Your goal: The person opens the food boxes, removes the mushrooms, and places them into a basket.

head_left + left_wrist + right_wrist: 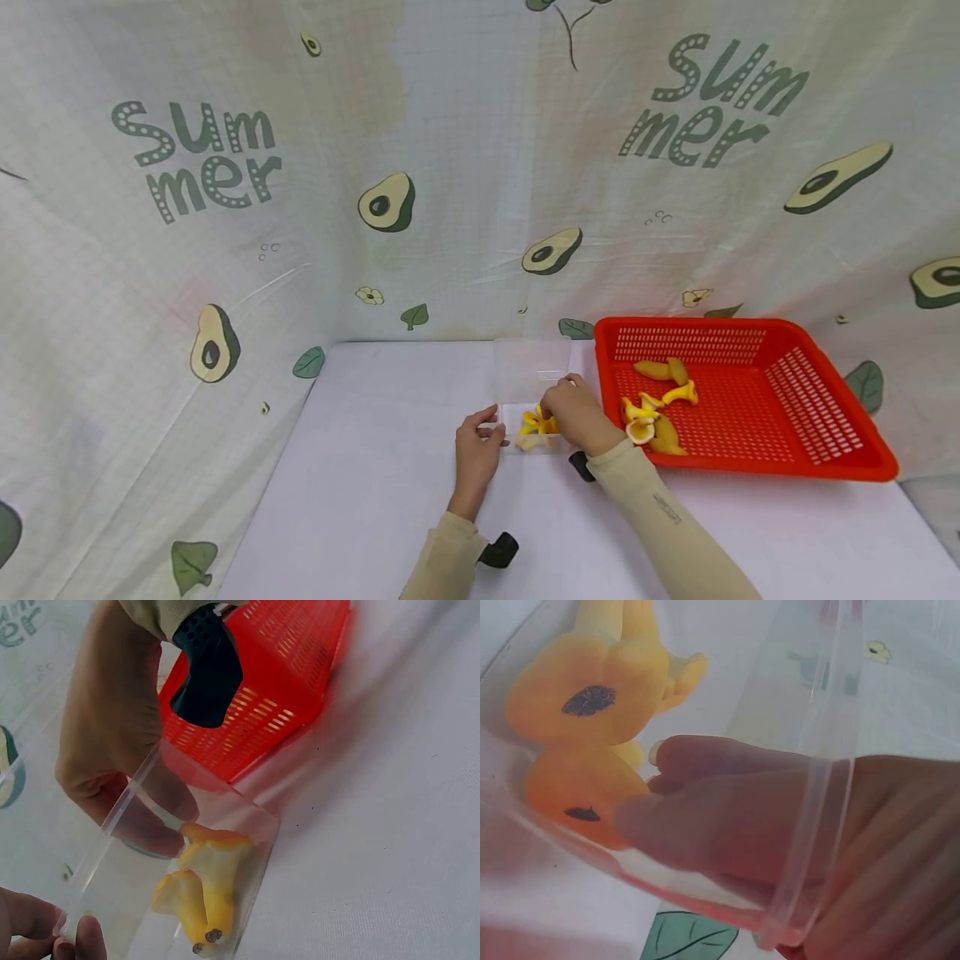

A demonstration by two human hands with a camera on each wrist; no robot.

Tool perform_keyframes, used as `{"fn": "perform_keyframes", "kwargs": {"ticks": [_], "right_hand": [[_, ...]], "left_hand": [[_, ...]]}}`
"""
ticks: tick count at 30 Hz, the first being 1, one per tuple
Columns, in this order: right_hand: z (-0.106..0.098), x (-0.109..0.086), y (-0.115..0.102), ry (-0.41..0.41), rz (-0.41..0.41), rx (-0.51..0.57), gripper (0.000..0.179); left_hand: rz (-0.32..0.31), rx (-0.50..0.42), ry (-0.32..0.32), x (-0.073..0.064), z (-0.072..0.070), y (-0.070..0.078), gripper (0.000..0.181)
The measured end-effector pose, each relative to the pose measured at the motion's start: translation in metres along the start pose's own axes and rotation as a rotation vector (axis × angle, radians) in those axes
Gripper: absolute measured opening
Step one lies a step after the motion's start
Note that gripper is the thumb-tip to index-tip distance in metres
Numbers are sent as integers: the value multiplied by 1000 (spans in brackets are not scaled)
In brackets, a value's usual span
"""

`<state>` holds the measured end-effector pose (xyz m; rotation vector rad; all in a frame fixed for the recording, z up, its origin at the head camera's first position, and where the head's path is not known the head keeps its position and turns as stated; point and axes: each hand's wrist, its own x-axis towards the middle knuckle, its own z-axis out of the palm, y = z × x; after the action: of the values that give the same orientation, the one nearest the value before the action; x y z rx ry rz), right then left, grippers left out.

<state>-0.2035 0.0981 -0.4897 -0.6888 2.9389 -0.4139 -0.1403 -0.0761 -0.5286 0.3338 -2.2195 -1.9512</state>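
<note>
A clear plastic box (512,414) with its lid (531,360) raised stands on the table. Yellow chanterelle-like mushrooms (534,422) lie inside, pale stems toward the near wall in the left wrist view (217,889). My left hand (477,450) pinches the box's left rim between thumb and fingers. Reaching inside from the right, my right hand (579,414) pinches an orange-yellow mushroom (577,795) by its cap, which has a dark spot. Another dark-spotted mushroom (547,697) lies against it.
To the right stands a red perforated basket (757,467). At its left end lie more yellow mushrooms (681,393) and several brownish, elongated pieces (664,435). Behind the table hangs a cloth (465,125) printed with avocados and lettering.
</note>
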Motion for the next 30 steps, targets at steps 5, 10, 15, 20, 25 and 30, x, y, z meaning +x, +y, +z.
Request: {"fn": "perform_keyframes", "kwargs": {"ticks": [5,10,15,20,25,30], "right_hand": [[0,4,0,11,-23,-47,11],[2,6,1,-10,-16,-55,10],[2,6,1,-12,-25,-48,10],[2,4,1,-8,-34,-28,11],[1,2,0,-33,-6,-8,14],[-1,-2,0,-24,-12,33,16]], "left_hand": [[10,-14,3,1,0,0,36],[-13,14,2,1,0,-2,35],[-17,19,0,1,0,-4,36],[-17,10,3,1,0,-5,35],[-15,11,0,1,1,-5,35],[-15,20,2,1,1,-4,35]]}}
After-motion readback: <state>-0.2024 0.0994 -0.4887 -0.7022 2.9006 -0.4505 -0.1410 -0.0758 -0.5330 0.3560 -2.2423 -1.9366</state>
